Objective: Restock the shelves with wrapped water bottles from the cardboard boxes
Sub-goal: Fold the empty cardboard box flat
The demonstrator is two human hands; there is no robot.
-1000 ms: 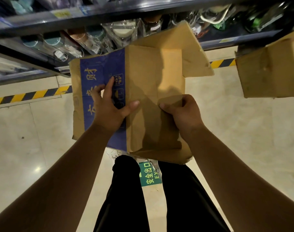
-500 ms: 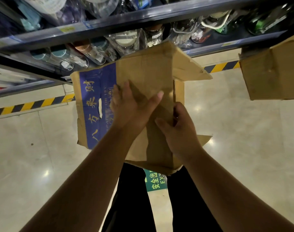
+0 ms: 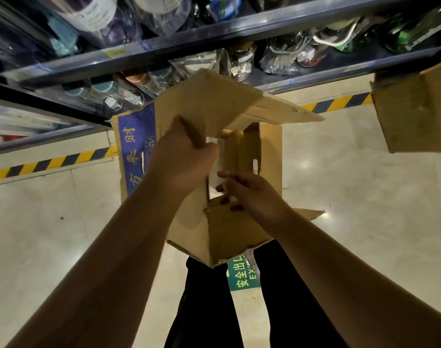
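Wrapped water bottles (image 3: pixel 239 62) stand in rows on the dark shelves (image 3: pixel 214 38), both on the upper level and on the lower one. The cardboard box (image 3: pixel 209 101) that the person holds in the air in front of the shelves is open at both ends, and I see no bottle inside it; the floor (image 3: pixel 365 197) shows through. So I judge this box is finished and is now being pulled apart or folded flat.

The left hand (image 3: pixel 184 159) grips the edge of one wall of the box with curled fingers. The right hand (image 3: pixel 254 194) has half-bent fingers at the lower flap (image 3: pixel 229 232); I cannot tell if it pinches the flap or only touches it.

A second cardboard box (image 3: pixel 415 114) sits at the right, near the shelf end, and its content is hidden, so probably more restocking is left. Below are striped warning tape (image 3: pixel 51 163) and a green exit sticker (image 3: pixel 244 277). The held box itself blocks the way to the lower shelf.
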